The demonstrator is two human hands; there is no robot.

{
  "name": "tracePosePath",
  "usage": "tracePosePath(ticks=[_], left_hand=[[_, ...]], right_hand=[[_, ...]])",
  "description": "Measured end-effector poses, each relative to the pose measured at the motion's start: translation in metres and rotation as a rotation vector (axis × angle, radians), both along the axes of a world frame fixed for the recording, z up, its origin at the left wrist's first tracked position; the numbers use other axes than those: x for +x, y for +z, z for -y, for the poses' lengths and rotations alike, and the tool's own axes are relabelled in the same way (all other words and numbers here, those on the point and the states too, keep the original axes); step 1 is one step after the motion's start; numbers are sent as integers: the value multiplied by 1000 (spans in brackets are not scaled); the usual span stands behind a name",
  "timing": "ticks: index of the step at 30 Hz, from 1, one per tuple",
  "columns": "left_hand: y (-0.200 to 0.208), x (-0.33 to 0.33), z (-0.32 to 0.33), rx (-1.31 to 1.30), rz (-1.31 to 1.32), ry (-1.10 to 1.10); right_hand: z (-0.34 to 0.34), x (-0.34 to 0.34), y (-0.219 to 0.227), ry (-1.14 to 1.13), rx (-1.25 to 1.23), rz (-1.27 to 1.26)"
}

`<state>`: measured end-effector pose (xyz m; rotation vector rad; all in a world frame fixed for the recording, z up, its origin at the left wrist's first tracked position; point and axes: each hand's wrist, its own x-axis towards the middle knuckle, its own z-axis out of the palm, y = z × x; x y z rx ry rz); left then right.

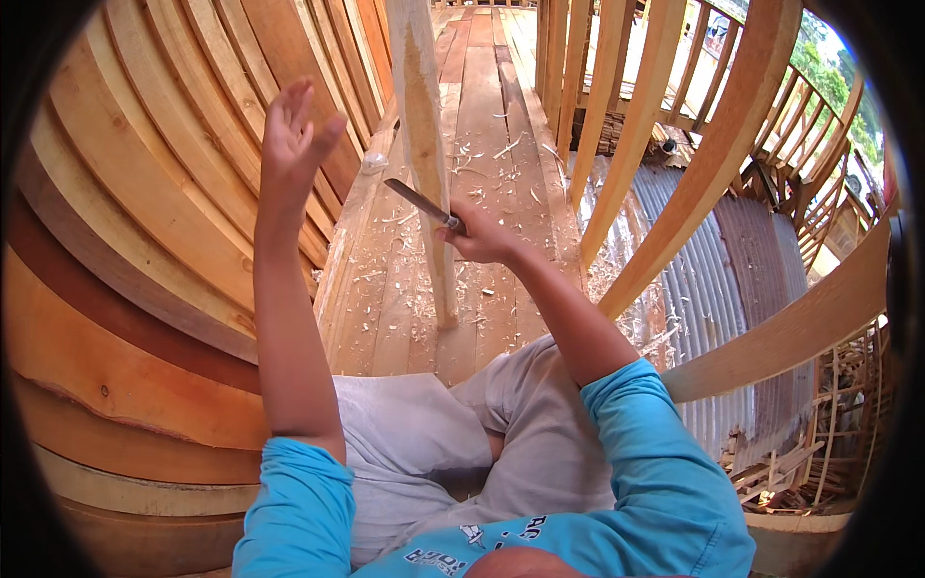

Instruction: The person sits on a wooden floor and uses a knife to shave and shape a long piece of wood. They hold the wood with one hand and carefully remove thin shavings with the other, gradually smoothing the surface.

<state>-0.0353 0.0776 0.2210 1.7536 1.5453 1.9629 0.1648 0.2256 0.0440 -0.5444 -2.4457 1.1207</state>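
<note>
A pale, squared wooden post (414,106) stands slightly tilted in front of me, its lower end at the plank floor. My right hand (477,234) is closed round the handle of a knife (416,199) with a long, narrow, dark blade. The blade points up and to the left, across the post; whether it touches the wood I cannot tell. Raised left of the post, my left hand (297,135) is open, fingers apart, with nothing in it. It is nearest to the plank wall, apart from the post.
Curled wood shavings (395,279) litter the plank floor (462,352). Upright boards (145,193) line the left side. On the right, wooden studs (636,106) stand beside a lower corrugated metal roof (713,260). A small whitish object (374,162) lies by the floor's left edge.
</note>
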Motion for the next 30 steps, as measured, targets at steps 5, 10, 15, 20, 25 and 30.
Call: tracePosePath(ticks=[5,10,15,20,25,30], left_hand=[[113,-1,-80,37,-196,-260],[98,26,-108,-120,302,-743],[104,1,-67,64,333,-400],[85,5,-34,125,496,-210],[111,44,13,241,404,128],[113,49,-3,253,347,258]], right_hand=[[0,-4,7,213,45,-142],[2,7,5,183,-88,-62],[-19,7,-13,263,-194,-92],[-22,36,-8,11,-357,78],[19,10,31,31,-452,-78],[32,-13,49,-182,-340,-109]])
